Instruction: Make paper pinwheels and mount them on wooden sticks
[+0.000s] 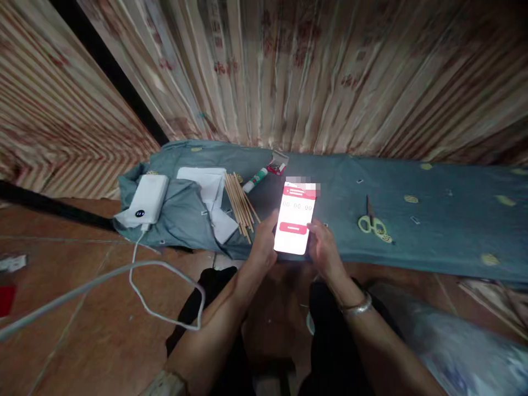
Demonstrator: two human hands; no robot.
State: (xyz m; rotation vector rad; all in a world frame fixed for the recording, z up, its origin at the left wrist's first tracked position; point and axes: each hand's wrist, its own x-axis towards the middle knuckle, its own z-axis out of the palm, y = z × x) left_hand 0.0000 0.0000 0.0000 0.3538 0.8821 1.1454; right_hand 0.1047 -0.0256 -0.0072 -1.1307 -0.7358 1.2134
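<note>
"Smartphone [295, 220] first: where is it, and who has it?"

"Between the two hands, over the near edge of the blue-grey patterned cloth [449, 203] (I can't tell whether it touches). The left hand [264, 236] grips its left edge, thumb along the side, the other fingers mostly hidden. The right hand [325, 245] is closed around the opposite edge, its fingers curled, the thumb tip by the end of the red on-screen button."

"Pressing it?"

"Can't tell. The screen shows three pairs of zeros, so I'd judge no count is running."

"And the materials?"

"All left of the smartphone or beyond it, bar one. Thin wooden sticks [239, 206] lie loose just to its left, white paper [206, 181] past them, and a white power bank [149, 201] with its cable plugged in farther left. Beyond its top are a green-and-white glue stick [256, 180] and a small open red box [278, 163] (contents too small to name). Yellow-handled scissors [371, 220] lie well to its right."

"So how far along?"

"Barely begun, I'd judge: the sticks are unjoined, the scissors and glue stick lie unheld, and any work with them is left to do."
</note>
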